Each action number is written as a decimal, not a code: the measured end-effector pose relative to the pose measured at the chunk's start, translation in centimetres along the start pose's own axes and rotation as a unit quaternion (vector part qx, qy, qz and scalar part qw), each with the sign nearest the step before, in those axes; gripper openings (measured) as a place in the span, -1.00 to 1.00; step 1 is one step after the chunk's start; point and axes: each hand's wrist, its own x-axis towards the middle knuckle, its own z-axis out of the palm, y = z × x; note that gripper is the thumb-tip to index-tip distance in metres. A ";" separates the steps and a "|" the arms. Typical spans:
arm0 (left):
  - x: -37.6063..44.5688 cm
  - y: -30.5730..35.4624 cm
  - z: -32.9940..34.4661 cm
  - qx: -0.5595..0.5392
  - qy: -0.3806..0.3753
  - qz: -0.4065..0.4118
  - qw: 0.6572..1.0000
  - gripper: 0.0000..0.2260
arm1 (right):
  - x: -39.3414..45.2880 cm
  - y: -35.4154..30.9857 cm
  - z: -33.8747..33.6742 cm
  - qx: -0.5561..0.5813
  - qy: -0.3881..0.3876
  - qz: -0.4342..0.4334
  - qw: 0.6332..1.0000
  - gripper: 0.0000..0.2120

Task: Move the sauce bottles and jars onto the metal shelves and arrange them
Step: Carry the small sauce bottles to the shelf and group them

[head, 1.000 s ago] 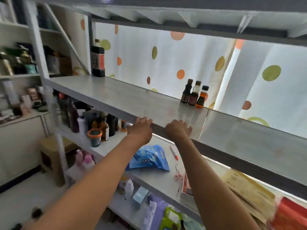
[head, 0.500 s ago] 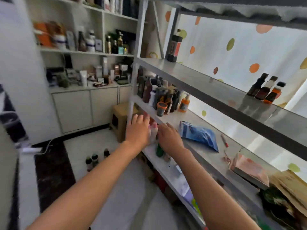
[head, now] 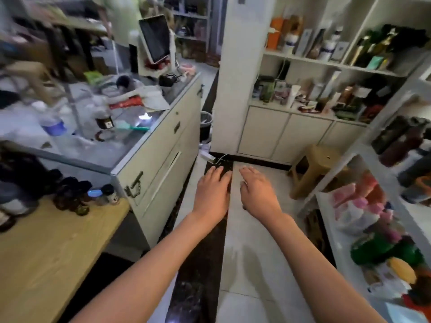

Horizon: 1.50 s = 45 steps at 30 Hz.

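Note:
My left hand (head: 213, 192) and my right hand (head: 257, 191) hang side by side over the tiled floor, palms down, fingers straight, holding nothing. A cluster of small dark sauce bottles and jars (head: 77, 194) stands at the far end of the wooden table (head: 46, 257) on the left. The metal shelves (head: 363, 173) run along the right edge, with dark bottles (head: 398, 138) on an upper level and packets lower down. The whole view is blurred.
A white cabinet (head: 161, 157) with a cluttered glass top stands at the left, a tablet (head: 155, 38) on it. White wall shelves and cupboards (head: 286, 134) fill the back right. A tan stool (head: 314, 166) sits beside the metal shelves. A bin (head: 205, 124) stands behind the cabinet.
My view has swung left, away from the metal shelves and toward the aisle and wooden table. Both hands left the shelf edge and now hover over the floor.

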 end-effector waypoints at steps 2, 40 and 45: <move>-1.4 -3.0 -1.0 0.028 0.010 -0.035 0.999 -0.49 | 1.8 -2.4 2.1 0.026 -0.028 -0.053 0.998 -0.55; -10.1 -49.1 -1.4 -0.008 0.004 -0.355 0.935 -0.40 | 17.4 -31.2 36.1 -0.074 -0.295 -0.097 0.948 -0.50; -9.2 -49.4 -0.9 0.033 -0.028 -0.340 0.939 -0.54 | 17.8 -30.2 37.1 -0.068 -0.287 -0.107 0.949 -0.57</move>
